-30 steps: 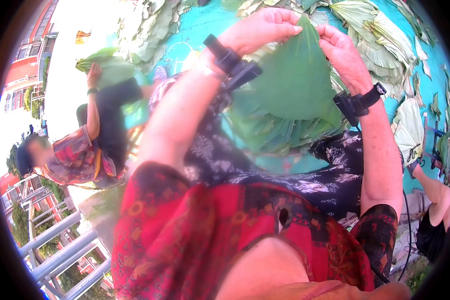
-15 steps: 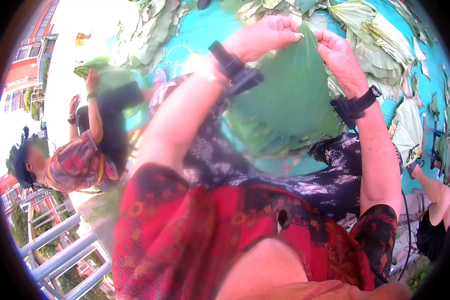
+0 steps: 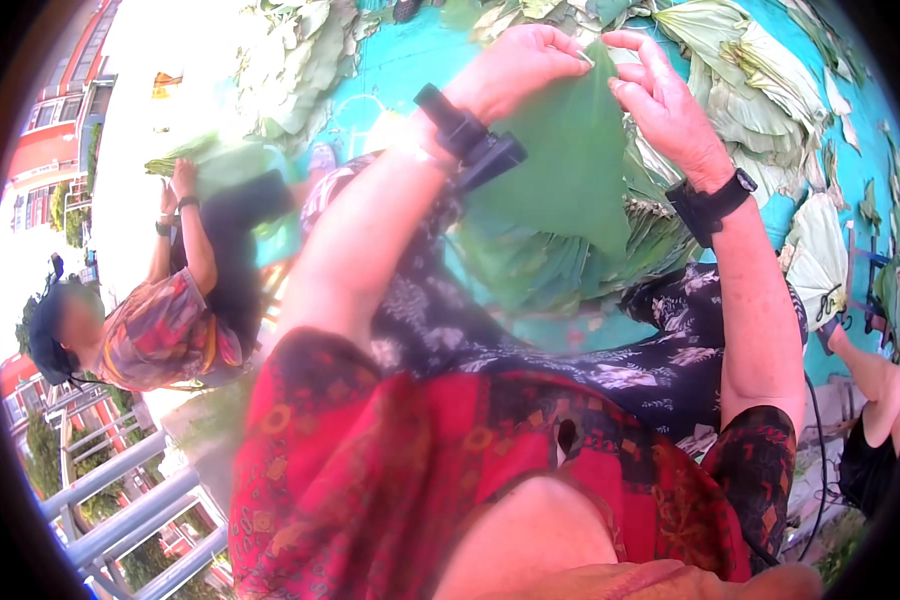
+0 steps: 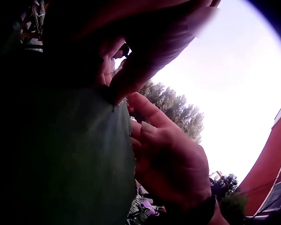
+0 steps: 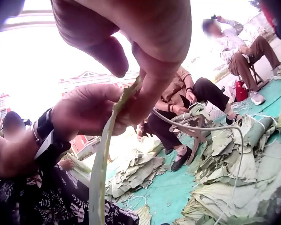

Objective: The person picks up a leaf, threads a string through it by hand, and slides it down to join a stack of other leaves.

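My left hand [image 3: 520,72] pinches the pointed top of a large green leaf [image 3: 560,170], which hangs down from the fingertips. Just right of that tip is my right hand [image 3: 665,115], its thumb and index finger apart beside the leaf's edge. In the left wrist view the left hand [image 4: 152,51] grips the leaf [image 4: 79,154] from above, and the right hand [image 4: 171,154] has its fingers extended by the far edge. The right wrist view shows the leaf [image 5: 99,173] edge-on, under the right hand [image 5: 135,42]; contact there is unclear.
Below the held leaf lies a stack of green leaves [image 3: 540,265]. Pale leaf piles [image 3: 770,110] cover parts of the turquoise ground sheet [image 3: 410,50]. A seated person [image 3: 175,325] handles leaves at left; others sit beyond in the right wrist view. Metal rails [image 3: 135,510] stand lower left.
My right thumb and index finger have parted and come off the leaf's top. The leaf has shifted slightly left with my left hand. The seated person's hands have come together at their leaves.
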